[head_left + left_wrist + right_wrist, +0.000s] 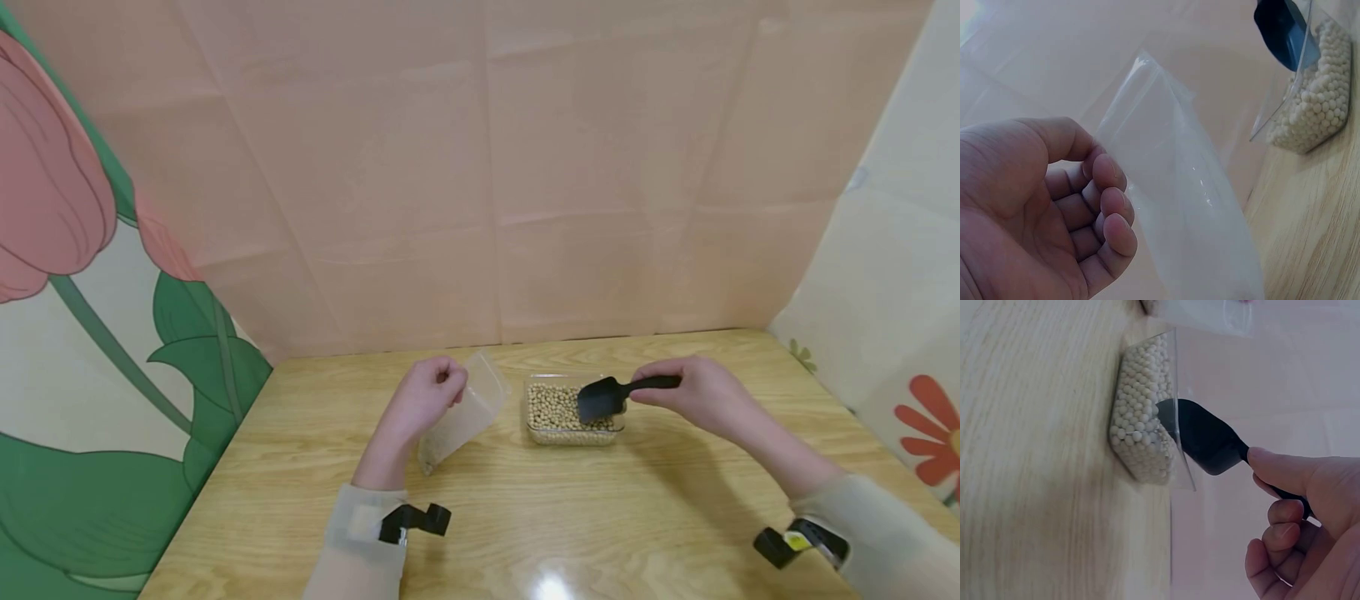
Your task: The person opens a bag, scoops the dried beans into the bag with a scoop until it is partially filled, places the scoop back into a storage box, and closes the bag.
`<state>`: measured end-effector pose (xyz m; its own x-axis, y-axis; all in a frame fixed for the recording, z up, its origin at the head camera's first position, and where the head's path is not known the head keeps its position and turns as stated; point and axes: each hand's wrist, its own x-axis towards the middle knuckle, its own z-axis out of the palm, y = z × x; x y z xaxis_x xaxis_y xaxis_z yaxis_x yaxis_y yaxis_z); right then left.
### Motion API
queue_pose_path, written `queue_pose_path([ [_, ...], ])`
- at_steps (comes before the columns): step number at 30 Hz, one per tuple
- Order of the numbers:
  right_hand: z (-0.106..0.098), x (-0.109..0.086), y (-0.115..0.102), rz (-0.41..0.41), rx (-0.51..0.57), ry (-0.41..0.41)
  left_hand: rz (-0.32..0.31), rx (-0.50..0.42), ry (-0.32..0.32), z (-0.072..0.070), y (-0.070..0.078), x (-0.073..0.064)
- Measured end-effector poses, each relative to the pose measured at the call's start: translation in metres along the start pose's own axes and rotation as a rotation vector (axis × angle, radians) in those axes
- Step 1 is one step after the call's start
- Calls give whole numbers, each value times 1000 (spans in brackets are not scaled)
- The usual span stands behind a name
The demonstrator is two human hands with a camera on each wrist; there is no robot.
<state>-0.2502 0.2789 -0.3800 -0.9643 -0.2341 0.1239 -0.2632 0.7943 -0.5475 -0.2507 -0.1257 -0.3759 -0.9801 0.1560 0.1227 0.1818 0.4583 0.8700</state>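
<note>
My left hand [427,398] pinches a clear plastic zip bag [468,412] by its edge, between thumb and curled fingers. The bag hangs at a tilt, with something small and hard to make out at its bottom corner. My right hand [693,396] grips the handle of a small black scoop [600,400]. In the right wrist view the tip of the scoop dips into pale round beans, likely soybeans [1141,394], which fill a clear rectangular container [573,437]. How much lies in the scoop is hidden.
The container stands on a light wood table [510,517], right of the bag. A pink sheet [487,208] hangs behind the table's far edge. Flower-printed cloths flank it, with a tulip [52,167] on the left and a red flower [930,429] on the right.
</note>
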Motion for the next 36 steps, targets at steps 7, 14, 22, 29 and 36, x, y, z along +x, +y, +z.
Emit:
queue_pose_path([
  [7,-6,4,-7,-49,-30,-8,-3,9,0,0,-1,0],
  [14,-10,8,-10,-58,-74,-27,1,5,-5,-1,-1,0],
  [22,1,11,-7,-42,-31,-90,-13,2,-1,-1,0,0],
  [29,18,14,1,-14,57,-92,-22,1,1,0,0,0],
  [36,32,12,8,61,165,-92,-11,11,-1,0,-1,1],
])
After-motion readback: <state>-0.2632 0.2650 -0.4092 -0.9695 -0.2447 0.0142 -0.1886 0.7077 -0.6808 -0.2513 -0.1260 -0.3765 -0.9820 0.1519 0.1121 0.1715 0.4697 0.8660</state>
